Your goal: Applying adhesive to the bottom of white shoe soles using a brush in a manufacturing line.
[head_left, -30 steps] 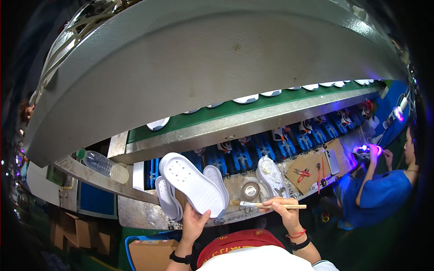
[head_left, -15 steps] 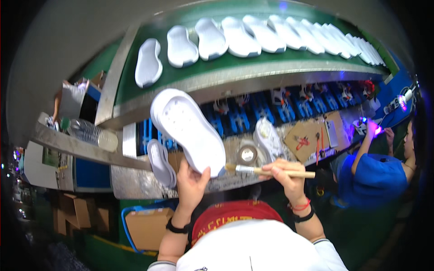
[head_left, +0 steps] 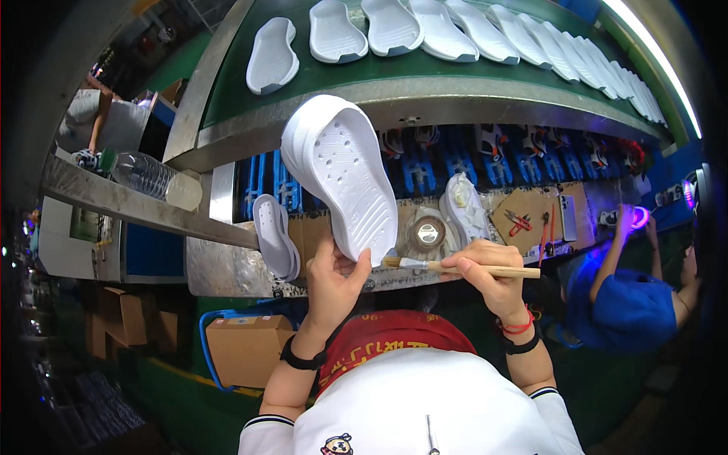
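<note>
My left hand (head_left: 336, 277) grips a white shoe sole (head_left: 353, 171) by its near end, thumb on the rim, with the sole's hollow inner face tilted toward me. In my right hand (head_left: 491, 279) is a paintbrush (head_left: 485, 269) with a pale wooden handle, held in a pinch. Its bristles touch the grey-blue patch at the near end of the sole's edge. On the bench, a roll of brown tape (head_left: 428, 233) lies between the held sole and a white shoe (head_left: 464, 208) stuffed with paper. Two more white soles (head_left: 274, 236) lean together left of my left hand.
A green conveyor belt (head_left: 227, 102) behind a metal rail carries a row of white soles (head_left: 394, 26). Blue racks (head_left: 417, 171) stand below it. Red pliers (head_left: 519, 222) lie on cardboard. A plastic bottle (head_left: 155, 180) rests at left; a co-worker in blue (head_left: 633, 303) sits at right.
The view has shifted, so the belt and its soles sit higher in the picture. The left hand still holds the sole, and the brush stays at its near edge.
</note>
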Available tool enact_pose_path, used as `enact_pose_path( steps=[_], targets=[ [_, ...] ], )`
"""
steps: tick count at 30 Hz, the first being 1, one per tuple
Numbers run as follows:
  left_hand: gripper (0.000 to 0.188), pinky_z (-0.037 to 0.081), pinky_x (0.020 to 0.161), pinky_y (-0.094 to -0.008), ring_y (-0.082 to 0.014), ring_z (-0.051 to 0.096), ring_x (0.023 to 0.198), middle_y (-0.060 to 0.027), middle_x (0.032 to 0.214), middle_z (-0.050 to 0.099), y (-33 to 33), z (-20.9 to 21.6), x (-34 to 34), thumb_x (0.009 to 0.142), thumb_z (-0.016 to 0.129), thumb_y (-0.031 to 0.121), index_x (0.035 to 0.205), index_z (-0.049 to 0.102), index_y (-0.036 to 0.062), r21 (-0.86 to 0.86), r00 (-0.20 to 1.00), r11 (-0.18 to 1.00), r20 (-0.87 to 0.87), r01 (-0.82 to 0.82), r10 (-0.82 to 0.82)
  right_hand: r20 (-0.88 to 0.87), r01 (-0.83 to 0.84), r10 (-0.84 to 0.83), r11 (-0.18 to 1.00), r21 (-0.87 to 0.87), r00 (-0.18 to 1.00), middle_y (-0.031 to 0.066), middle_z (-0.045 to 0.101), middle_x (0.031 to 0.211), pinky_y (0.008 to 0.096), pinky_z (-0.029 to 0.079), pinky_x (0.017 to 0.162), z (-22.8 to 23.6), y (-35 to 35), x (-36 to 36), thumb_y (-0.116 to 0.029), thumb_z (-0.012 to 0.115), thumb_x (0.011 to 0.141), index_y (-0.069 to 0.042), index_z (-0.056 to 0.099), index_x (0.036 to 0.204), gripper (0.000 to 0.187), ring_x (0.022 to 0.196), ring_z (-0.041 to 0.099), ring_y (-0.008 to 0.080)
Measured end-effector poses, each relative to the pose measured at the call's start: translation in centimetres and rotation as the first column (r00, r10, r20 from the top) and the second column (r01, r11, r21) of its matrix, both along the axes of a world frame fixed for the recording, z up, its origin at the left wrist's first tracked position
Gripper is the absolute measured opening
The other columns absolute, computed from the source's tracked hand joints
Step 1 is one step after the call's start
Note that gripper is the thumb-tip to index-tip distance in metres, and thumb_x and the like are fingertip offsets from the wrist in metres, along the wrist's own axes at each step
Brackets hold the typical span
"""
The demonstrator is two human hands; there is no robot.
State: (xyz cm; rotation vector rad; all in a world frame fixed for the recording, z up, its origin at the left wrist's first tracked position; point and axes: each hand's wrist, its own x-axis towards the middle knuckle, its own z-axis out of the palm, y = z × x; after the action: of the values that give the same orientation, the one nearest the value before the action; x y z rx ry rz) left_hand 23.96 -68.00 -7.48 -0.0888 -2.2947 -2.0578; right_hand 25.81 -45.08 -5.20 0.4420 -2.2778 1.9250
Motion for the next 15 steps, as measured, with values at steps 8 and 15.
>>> enact_pose_path(
  steps=[8, 15],
  targets=[
    [0.051, 0.052, 0.076, -0.0243, -0.0161, 0.062, 0.093, -0.0153, 0.105, 0.060, -0.6, 0.0, -0.5, 0.083, 0.056, -0.006, 0.128, 0.033, -0.0040, -0.081, 0.992, 0.990, 0.050, 0.117, -0.113, -0.030, -0.032, 0.033, 0.999, 0.040, 0.999, 0.0067, 0.068, 0.066, 0.0264, 0.044, 0.057, 0.9, 0.2, -0.9, -0.004, 0.058, 0.082, 0.001, 0.070, 0.081, 0.013, 0.056, 0.058, 0.0143],
    [0.049, 0.056, 0.071, -0.0303, -0.0219, 0.068, 0.082, -0.0192, 0.092, 0.066, -0.7, -0.5, -0.7, 0.080, 0.061, 0.000, 0.125, 0.041, -0.0073, -0.091, 0.998, 0.994, 0.023, 0.066, -0.064, -0.012, -0.058, 0.058, 0.998, 0.040, 0.998, 0.0072, 0.068, 0.066, 0.0262, 0.044, 0.056, 0.2, 0.6, -1.3, -0.004, 0.058, 0.080, 0.002, 0.069, 0.080, 0.012, 0.057, 0.059, 0.0144]
  ],
)
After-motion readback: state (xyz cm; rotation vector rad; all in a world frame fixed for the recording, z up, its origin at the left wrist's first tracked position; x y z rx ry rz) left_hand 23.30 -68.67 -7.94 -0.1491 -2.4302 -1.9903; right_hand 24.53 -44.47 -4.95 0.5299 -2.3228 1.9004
